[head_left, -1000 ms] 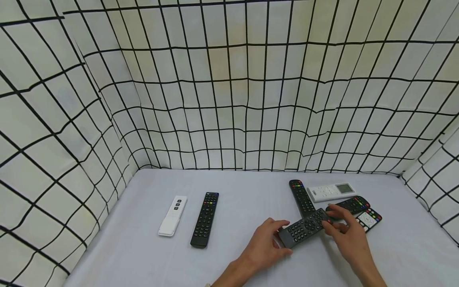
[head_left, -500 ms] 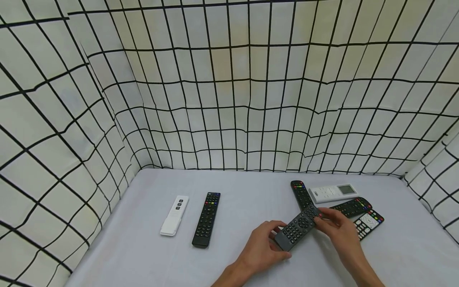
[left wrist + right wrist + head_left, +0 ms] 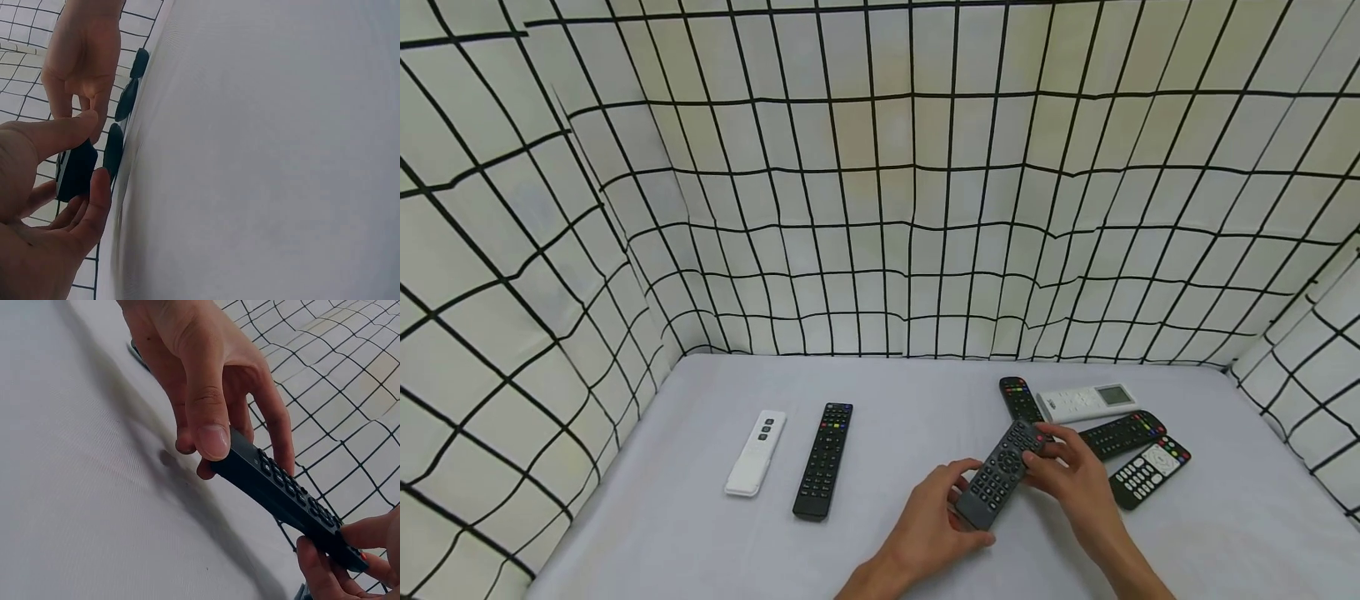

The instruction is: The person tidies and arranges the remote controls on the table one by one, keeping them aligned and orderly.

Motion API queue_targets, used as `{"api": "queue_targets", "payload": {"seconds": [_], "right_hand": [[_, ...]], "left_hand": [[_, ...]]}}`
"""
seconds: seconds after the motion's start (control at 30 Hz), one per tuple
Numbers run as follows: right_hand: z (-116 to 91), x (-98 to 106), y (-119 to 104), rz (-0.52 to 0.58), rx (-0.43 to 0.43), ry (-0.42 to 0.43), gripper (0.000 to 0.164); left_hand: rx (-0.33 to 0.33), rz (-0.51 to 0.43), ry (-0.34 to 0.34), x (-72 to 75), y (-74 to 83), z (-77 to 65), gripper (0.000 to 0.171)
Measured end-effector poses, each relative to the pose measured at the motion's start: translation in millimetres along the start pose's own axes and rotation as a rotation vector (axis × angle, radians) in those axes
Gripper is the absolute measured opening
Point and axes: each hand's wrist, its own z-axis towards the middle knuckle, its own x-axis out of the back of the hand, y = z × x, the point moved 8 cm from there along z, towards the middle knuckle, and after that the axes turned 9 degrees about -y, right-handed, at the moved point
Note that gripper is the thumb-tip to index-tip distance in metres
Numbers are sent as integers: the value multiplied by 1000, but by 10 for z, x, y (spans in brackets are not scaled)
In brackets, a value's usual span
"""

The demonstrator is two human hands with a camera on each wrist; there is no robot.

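A dark grey remote control (image 3: 1000, 473) with black keys and a red button is held between both hands, tilted above the white cloth. Its plain lower end is pinched between thumb and fingers of my left hand (image 3: 928, 518). My right hand (image 3: 1078, 487) grips the upper end by the red button. In the right wrist view the remote (image 3: 275, 487) shows edge-on, its shadow on the cloth below; the left hand (image 3: 212, 369) is above and the right hand (image 3: 350, 556) at lower right. The left wrist view shows the remote's dark underside (image 3: 78, 172).
Behind the hands lie a black remote (image 3: 1019, 398), a white remote with a screen (image 3: 1086, 403), another black remote (image 3: 1123, 433) and one with a white pad (image 3: 1150, 472). A white remote (image 3: 756, 454) and a long black remote (image 3: 823, 462) lie left. Grid-patterned walls (image 3: 895, 250) surround the cloth.
The held remote has turned from a slant toward a steeper angle and shifted left. My right hand has moved left with its upper end, uncovering more of the white-padded remote.
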Motion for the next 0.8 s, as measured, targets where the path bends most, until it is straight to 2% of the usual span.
{"api": "queue_targets", "payload": {"seconds": [0.13,0.47,0.8], "right_hand": [[31,-53,-31,-8,-6,-12,60],[134,-182,-84,7,-28,-42,59],[235,-313,-131,0,-1,-37,58]], "left_hand": [[10,-10,8,29,-11,-20,83],[14,46,66,106,-16,-74,87],[-33,-91,79,175,-47,-145,80]]}}
